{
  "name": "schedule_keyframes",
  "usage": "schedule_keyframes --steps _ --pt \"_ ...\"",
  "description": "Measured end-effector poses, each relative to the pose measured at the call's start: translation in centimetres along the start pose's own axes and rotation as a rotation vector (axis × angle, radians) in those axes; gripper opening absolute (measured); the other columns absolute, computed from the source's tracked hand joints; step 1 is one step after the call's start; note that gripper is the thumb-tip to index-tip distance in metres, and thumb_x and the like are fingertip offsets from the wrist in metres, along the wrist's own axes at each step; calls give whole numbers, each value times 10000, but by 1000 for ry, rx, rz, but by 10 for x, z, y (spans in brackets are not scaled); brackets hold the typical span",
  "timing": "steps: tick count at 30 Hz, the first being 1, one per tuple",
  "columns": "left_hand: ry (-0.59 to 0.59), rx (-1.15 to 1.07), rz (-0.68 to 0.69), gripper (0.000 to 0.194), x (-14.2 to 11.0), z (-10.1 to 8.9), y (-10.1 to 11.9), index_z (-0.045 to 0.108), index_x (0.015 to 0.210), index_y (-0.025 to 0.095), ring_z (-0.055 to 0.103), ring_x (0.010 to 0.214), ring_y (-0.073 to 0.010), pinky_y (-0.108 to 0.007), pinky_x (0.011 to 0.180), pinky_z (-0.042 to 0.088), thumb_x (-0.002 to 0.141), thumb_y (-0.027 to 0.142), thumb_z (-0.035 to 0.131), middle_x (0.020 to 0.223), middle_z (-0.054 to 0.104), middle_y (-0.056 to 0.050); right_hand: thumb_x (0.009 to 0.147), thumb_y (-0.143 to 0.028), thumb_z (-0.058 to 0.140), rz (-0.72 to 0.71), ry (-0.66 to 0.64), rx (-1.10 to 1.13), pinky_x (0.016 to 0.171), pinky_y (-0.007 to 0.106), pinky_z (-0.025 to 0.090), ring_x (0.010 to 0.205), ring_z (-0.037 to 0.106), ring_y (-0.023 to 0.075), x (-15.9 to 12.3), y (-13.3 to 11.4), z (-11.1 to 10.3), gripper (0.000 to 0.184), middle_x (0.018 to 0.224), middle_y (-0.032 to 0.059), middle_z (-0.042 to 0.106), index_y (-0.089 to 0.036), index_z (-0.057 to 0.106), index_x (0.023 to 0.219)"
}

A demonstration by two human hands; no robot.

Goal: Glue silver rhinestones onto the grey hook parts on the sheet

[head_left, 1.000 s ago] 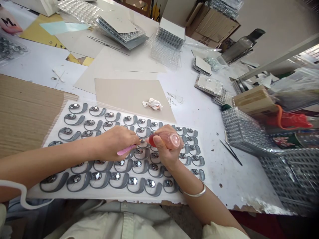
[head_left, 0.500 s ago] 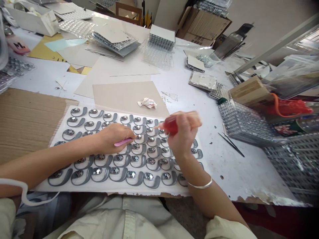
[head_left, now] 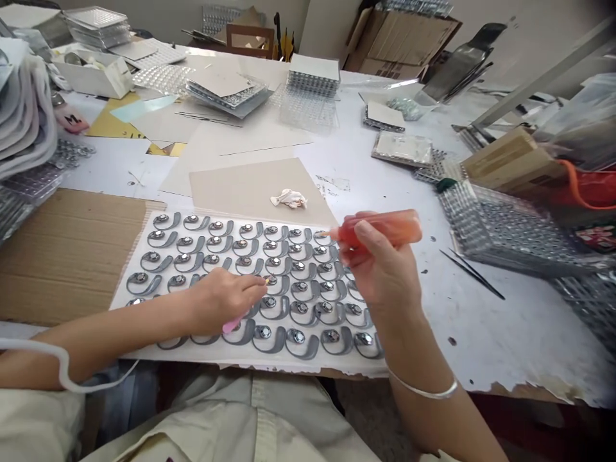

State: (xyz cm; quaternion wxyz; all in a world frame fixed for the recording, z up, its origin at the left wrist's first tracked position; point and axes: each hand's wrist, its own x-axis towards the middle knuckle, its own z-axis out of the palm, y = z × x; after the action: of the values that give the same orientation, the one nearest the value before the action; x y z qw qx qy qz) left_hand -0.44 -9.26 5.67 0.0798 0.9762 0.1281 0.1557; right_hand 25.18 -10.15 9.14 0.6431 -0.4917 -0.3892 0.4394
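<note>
Both hands are closed on their tools! The right hand [head_left: 382, 273] pinches a translucent red-orange plastic squeeze bottle [head_left: 380, 230] between thumb and fingers, holding it nearly level in the air, its narrow nozzle pointing left just above the right end of the top row. The left hand [head_left: 224, 298] is wrapped around a slim pink stick [head_left: 232, 325], its small pale tip right beside a round metal stud [head_left: 271, 280] mid-sheet. Beneath them, rows of grey curved pieces [head_left: 301, 292], each with a stud, lie on a white backing sheet [head_left: 337, 366], which rests on brown corrugated cardboard [head_left: 67, 256]. Above the sheet, a crumpled white tissue [head_left: 289, 199] sits on a beige card sheet [head_left: 250, 183]. Out to the right of the frame, black tweezers [head_left: 471, 274] lie beside a perforated clear plastic tray [head_left: 505, 231], and a silver bangle [head_left: 423, 391] circles the right wrist.
</note>
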Motion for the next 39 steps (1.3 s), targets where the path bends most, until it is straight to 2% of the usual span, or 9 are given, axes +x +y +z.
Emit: schedule_keyframes --steps 3,5,8,12,17,22,31,36,39 --pt "36 16 34 351 -5 8 2 545 1089 55 682 714 -170 -222 437 508 768 54 405 1055 685 -176 782 -417 685 -98 -102 -111 333 226 372 495 569 116 -15 13 13 222 660 5 646 -216 592 803" --pt "28 37 38 351 -8 10 2 539 1104 52 680 711 -171 -238 476 535 774 53 420 1067 679 -179 785 -394 690 -152 -141 -205 358 236 404 512 590 124 -21 23 20 187 658 -6 645 -227 611 816" --pt "-20 109 38 321 -9 12 5 556 1087 48 671 692 -179 -271 524 563 780 44 462 1067 670 -192 787 -325 698 -273 -165 -377 515 288 503 618 624 149 -25 36 27 142 654 -4 636 -218 628 725" --pt "-26 210 42 226 -7 13 9 606 977 71 650 627 -169 -255 463 541 801 31 470 990 682 -177 816 -283 664 -378 -204 -468 675 333 532 726 633 170 -25 49 29 204 643 2 620 -210 608 634" --pt "123 262 87 194 -6 15 11 633 940 38 631 541 -146 -243 401 520 829 14 475 906 699 -166 806 -333 677 -370 -133 -425 559 310 519 620 620 151 -25 55 28 137 713 10 634 -208 631 774" --pt "243 254 103 206 -8 19 13 616 986 5 638 533 -162 -266 346 486 820 37 500 955 694 -191 811 -335 671 -440 -69 -356 594 331 518 692 628 165 -25 57 26 132 739 9 636 -217 625 773" --pt "201 266 98 180 -6 19 13 629 950 16 638 528 -157 -259 357 498 816 35 512 906 701 -172 849 -291 630 -454 -194 -403 740 364 518 716 627 169 -24 60 26 150 634 -14 654 -232 648 712" --pt "197 268 128 183 -7 20 14 634 961 0 651 548 -169 -266 363 506 814 42 534 933 700 -192 841 -289 641 -388 -217 -429 698 330 511 750 629 173 -26 60 26 157 619 -7 665 -226 640 697" --pt "188 273 120 179 -6 20 15 642 948 3 651 550 -172 -272 368 513 815 38 528 959 697 -205 828 -298 657 -390 -190 -437 654 314 509 691 623 159 -27 59 28 154 632 -7 661 -218 632 699"
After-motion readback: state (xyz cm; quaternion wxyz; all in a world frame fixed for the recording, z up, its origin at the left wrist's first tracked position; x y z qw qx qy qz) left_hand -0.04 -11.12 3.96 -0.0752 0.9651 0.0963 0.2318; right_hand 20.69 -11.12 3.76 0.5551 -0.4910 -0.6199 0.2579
